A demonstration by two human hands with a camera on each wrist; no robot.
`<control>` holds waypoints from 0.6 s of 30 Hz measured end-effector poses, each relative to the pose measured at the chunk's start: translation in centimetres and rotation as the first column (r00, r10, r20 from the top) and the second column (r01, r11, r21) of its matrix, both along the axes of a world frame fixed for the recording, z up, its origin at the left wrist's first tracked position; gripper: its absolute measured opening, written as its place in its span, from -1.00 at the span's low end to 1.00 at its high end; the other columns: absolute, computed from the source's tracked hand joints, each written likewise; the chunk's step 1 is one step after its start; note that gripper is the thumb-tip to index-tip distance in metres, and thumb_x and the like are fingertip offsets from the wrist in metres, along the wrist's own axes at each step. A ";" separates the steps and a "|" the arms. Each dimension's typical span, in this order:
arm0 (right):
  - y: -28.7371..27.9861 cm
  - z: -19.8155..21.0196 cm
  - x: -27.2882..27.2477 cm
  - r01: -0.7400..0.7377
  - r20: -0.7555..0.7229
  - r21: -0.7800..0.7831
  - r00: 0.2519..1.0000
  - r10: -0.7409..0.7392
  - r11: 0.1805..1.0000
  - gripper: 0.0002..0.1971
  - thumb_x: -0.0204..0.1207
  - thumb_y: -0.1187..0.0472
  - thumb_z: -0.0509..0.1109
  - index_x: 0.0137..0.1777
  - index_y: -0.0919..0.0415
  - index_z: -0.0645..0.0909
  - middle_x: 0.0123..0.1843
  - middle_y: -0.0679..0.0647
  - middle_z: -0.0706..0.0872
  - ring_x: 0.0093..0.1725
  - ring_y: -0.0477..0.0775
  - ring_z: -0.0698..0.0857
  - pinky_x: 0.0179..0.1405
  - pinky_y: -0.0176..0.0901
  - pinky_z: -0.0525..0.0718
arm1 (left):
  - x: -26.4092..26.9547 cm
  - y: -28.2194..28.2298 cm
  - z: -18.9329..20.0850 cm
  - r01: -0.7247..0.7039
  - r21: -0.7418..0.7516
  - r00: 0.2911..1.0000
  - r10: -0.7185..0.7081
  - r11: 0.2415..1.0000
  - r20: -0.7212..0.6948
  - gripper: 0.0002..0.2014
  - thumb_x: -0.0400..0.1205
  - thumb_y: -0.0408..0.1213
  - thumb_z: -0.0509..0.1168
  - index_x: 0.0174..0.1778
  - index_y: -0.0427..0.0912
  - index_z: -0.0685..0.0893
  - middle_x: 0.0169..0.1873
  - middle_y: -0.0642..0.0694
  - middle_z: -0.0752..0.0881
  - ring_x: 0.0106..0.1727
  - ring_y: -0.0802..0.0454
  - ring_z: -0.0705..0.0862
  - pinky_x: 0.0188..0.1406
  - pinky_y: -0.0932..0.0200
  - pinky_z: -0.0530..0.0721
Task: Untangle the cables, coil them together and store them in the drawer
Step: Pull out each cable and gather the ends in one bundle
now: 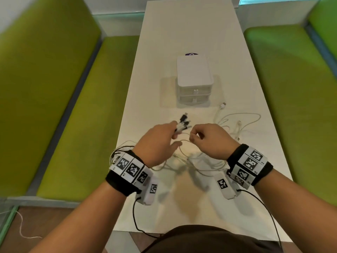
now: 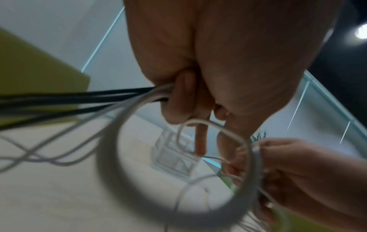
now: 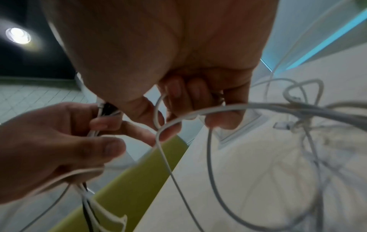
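My left hand (image 1: 160, 141) grips a bundle of black and white cable ends (image 1: 183, 123) above the white table (image 1: 191, 33); their plugs stick out past its fingers. From the fist, black and white strands (image 2: 79, 100) trail to the left. My right hand (image 1: 206, 137) pinches a thin white cable (image 3: 198, 114) just to the right of the left hand. Loose white cables (image 1: 237, 123) lie tangled on the table to the right and under both hands. The small white drawer unit (image 1: 193, 81) stands beyond the hands with both drawers closed.
Green benches (image 1: 76, 110) run along both sides of the narrow table. A purple round object (image 1: 191, 54) peeks out behind the drawer unit. Thin black wires from the wrist cameras (image 1: 135, 216) hang near the table's front edge.
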State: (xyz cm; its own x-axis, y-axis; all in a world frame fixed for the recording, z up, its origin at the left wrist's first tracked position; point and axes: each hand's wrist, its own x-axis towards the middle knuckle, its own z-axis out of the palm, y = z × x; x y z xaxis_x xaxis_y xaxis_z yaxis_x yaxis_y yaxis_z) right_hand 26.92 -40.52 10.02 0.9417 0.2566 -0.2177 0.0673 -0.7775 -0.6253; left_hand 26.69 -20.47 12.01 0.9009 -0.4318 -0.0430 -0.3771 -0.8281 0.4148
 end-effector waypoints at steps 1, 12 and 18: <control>0.1 0.0 0.0 -0.011 -0.006 0.035 1.000 0.011 0.999 -0.84 0.66 0.05 0.32 -0.15 -0.09 0.67 -0.40 -0.13 0.59 -0.36 -0.11 0.54 -0.33 -0.08 0.45 | -0.2 -0.6 -0.1 0.013 0.018 0.999 -0.012 1.000 -0.032 -0.77 0.63 -0.12 0.41 -0.03 -0.06 0.47 -0.22 0.10 0.56 -0.18 -0.03 0.59 -0.16 0.01 0.54; -2.5 0.7 0.4 0.072 -0.049 0.359 0.997 -0.059 0.931 -0.78 0.65 0.08 0.43 -0.22 0.08 0.74 -0.50 0.01 0.44 -0.48 -0.06 0.36 -0.40 -0.25 0.37 | 1.2 1.3 -0.3 -0.303 -0.475 0.953 0.246 0.826 -0.178 -0.62 0.63 -0.15 0.44 -0.37 0.01 0.37 -0.52 0.17 0.44 -0.44 0.18 0.39 -0.32 0.20 0.39; -2.4 0.1 0.8 0.104 -0.023 0.247 0.995 -0.101 0.963 -0.78 0.69 0.13 0.36 -0.18 0.02 0.75 -0.41 -0.02 0.61 -0.45 -0.10 0.49 -0.35 -0.17 0.50 | 2.1 3.0 -1.8 -0.419 -0.112 0.903 0.401 0.901 -0.152 -0.77 0.66 -0.16 0.30 -0.27 -0.10 0.45 -0.38 0.00 0.63 -0.31 -0.04 0.64 -0.23 0.01 0.66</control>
State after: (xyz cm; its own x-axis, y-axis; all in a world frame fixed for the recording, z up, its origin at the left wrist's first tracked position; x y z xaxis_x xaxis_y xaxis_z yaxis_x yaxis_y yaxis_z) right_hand 27.73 -42.96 10.16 0.9637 0.2061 -0.1695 -0.0122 -0.6007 -0.7994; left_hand 28.77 -17.51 10.23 0.9908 -0.0349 -0.1309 0.0444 -0.8290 0.5575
